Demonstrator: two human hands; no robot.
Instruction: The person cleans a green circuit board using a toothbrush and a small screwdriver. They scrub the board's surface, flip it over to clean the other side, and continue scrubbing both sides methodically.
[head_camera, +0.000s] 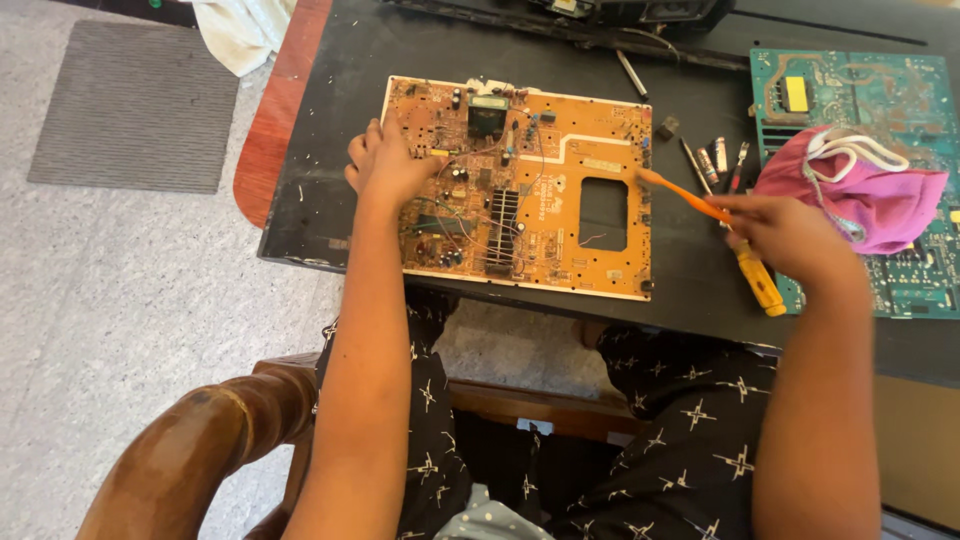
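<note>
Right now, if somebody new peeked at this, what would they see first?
Probably the big orange circuit board lying in the middle of the black table, with the left hand pressing on its left part. Next, the right hand holds an orange brush at the board's right edge, beside a pink cloth on a green circuit board.

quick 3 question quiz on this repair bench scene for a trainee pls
1. True or false: the left hand rests on the large orange circuit board.
2. What does the right hand hold? A) orange-handled brush B) pliers C) cloth
3. What lies on the green circuit board at the right?

Key: 1 true. 2 A. 3 a pink fabric face mask with white straps.
</note>
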